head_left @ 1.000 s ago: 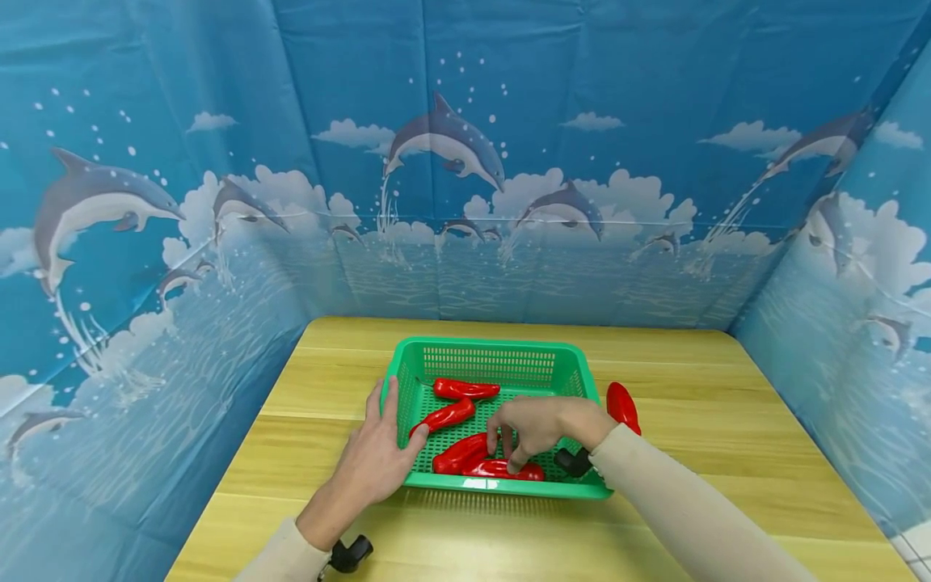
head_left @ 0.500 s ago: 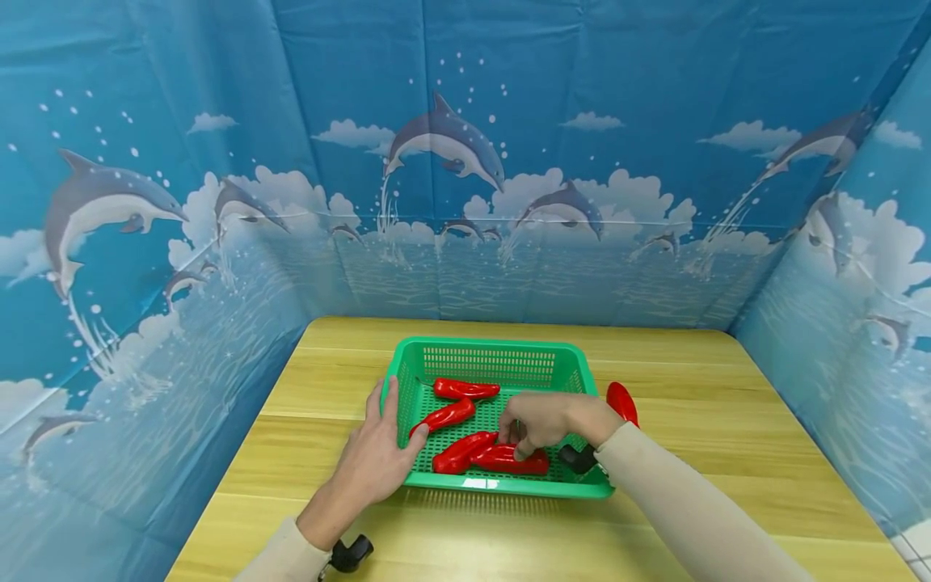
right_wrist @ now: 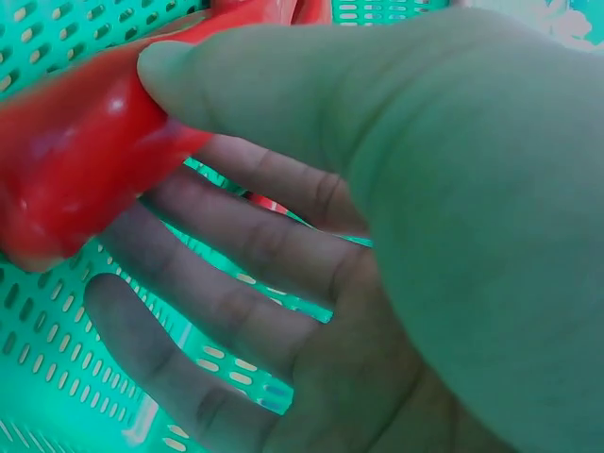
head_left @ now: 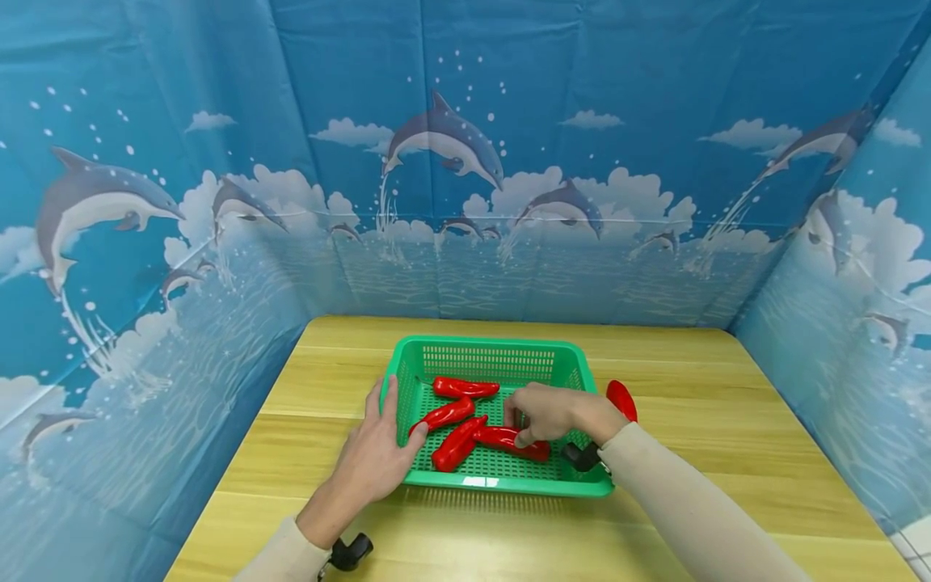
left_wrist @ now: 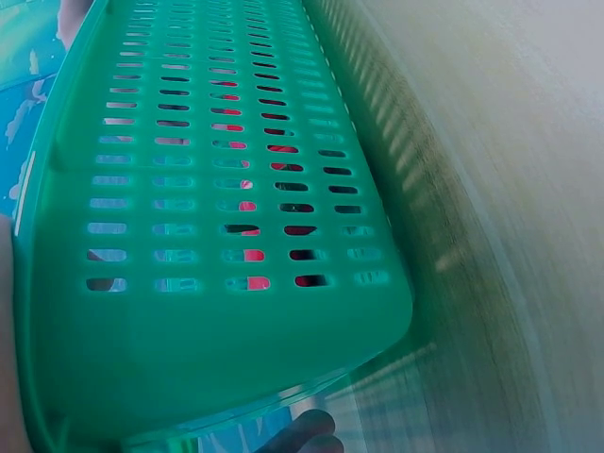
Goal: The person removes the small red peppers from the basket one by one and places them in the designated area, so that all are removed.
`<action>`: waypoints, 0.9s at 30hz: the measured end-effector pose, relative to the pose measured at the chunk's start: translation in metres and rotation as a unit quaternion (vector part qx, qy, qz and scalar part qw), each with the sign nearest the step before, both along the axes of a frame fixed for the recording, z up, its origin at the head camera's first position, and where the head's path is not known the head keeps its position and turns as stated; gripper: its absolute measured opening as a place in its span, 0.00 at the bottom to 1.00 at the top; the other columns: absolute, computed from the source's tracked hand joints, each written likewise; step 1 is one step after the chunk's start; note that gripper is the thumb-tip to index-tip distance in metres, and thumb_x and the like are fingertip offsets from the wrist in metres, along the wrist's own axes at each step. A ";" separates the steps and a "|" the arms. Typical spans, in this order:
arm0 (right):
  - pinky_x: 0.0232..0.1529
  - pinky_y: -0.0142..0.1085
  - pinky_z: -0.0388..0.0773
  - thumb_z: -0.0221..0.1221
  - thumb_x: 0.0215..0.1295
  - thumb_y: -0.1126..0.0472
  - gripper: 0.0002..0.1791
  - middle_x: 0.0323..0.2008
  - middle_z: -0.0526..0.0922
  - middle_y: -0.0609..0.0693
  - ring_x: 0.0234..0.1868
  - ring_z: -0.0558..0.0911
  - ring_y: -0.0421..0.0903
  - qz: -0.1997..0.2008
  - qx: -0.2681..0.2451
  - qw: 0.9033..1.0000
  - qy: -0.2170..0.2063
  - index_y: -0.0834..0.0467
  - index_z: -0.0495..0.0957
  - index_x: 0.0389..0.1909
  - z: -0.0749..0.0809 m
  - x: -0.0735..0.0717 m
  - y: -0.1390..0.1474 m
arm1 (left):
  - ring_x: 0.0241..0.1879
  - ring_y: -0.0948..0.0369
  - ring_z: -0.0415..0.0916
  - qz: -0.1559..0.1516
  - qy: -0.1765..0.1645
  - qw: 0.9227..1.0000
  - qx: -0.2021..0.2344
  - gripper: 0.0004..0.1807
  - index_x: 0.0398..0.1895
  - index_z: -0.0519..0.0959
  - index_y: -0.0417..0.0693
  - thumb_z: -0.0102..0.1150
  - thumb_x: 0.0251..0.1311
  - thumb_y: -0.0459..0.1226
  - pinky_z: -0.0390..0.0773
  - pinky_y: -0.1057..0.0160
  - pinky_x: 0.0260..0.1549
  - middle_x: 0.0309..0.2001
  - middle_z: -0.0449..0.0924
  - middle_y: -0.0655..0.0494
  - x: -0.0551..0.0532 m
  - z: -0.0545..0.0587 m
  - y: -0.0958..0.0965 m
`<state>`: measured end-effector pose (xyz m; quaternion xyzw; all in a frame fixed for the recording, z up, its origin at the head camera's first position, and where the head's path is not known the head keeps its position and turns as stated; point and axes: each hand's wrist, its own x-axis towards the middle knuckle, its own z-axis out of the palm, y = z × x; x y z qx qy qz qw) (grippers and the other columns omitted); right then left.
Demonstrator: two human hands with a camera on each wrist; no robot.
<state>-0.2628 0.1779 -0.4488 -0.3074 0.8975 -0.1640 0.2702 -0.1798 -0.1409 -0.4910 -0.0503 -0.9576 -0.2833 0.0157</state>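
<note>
My right hand (head_left: 549,414) reaches into a green plastic basket (head_left: 509,487) and pinches a glossy red pepper (head_left: 502,438) near its wide end. In the right wrist view the thumb presses on this pepper (right_wrist: 94,142), with the fingers stretched out below and beside it. My left hand (head_left: 369,454) holds the basket's left side, thumb over the rim and fingers along the outer wall. Left of the held pepper, another red pepper (head_left: 458,444) lies slanted, its tip close to the held one. Two more, one pepper (head_left: 447,414) slanted and one pepper (head_left: 465,388) crosswise, lie farther back.
Outside the basket, a red pepper (head_left: 621,400) lies to the right on the wooden table (head_left: 698,404), partly behind the right wrist. A blue dolphin-print curtain (head_left: 465,267) stands behind the table and along both sides.
My right hand has drawn the pinched pepper away from the basket's front wall and tilted it. The pepper beside it has turned more lengthwise. My left hand has stayed in place.
</note>
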 end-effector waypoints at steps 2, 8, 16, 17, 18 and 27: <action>0.52 0.45 0.88 0.78 0.76 0.61 0.09 0.42 0.89 0.40 0.44 0.84 0.40 0.002 0.002 1.000 0.004 0.50 0.87 0.49 0.000 0.000 0.000 | 0.16 0.55 0.71 0.001 0.001 1.000 0.001 0.57 0.99 0.42 0.45 0.63 0.84 0.58 0.74 0.58 0.21 0.97 0.43 0.39 0.000 0.000 0.000; 0.55 0.45 0.89 0.78 0.76 0.61 0.10 0.45 0.90 0.41 0.46 0.84 0.40 0.004 0.004 1.000 0.007 0.50 0.87 0.50 0.000 0.000 -0.001 | 0.15 0.55 0.70 0.002 0.002 1.000 -0.002 0.58 0.99 0.42 0.46 0.62 0.84 0.59 0.72 0.58 0.19 0.98 0.43 0.40 0.000 -0.001 0.000; 0.57 0.48 0.88 0.77 0.76 0.61 0.10 0.47 0.89 0.41 0.51 0.83 0.42 -0.001 -0.004 1.000 0.007 0.49 0.86 0.50 -0.002 0.002 -0.002 | 0.15 0.55 0.70 0.006 0.001 1.000 -0.008 0.58 1.00 0.42 0.47 0.62 0.84 0.59 0.72 0.58 0.19 0.98 0.44 0.41 0.001 0.000 -0.001; 0.57 0.48 0.88 0.77 0.76 0.61 0.10 0.47 0.89 0.41 0.51 0.83 0.43 -0.001 -0.006 1.000 0.008 0.49 0.86 0.50 -0.003 0.002 -0.002 | 0.15 0.55 0.70 0.006 0.001 1.000 -0.008 0.58 1.00 0.42 0.47 0.62 0.83 0.59 0.72 0.58 0.19 0.98 0.44 0.41 0.001 0.000 -0.001; 0.57 0.48 0.88 0.77 0.76 0.61 0.10 0.47 0.89 0.42 0.51 0.83 0.43 -0.001 -0.008 1.000 0.008 0.49 0.86 0.50 -0.003 0.002 -0.002 | 0.15 0.55 0.70 0.007 0.000 1.000 -0.009 0.58 1.00 0.42 0.48 0.62 0.83 0.59 0.72 0.58 0.19 0.98 0.44 0.41 0.001 0.000 -0.001; 0.52 0.45 0.85 0.77 0.76 0.61 0.12 0.47 0.87 0.43 0.48 0.82 0.43 -0.011 -0.033 0.999 0.009 0.49 0.83 0.50 -0.007 0.002 0.001 | 0.14 0.56 0.69 0.009 -0.001 1.000 -0.011 0.58 1.00 0.41 0.48 0.62 0.83 0.58 0.71 0.58 0.18 0.98 0.43 0.42 0.000 -0.001 -0.001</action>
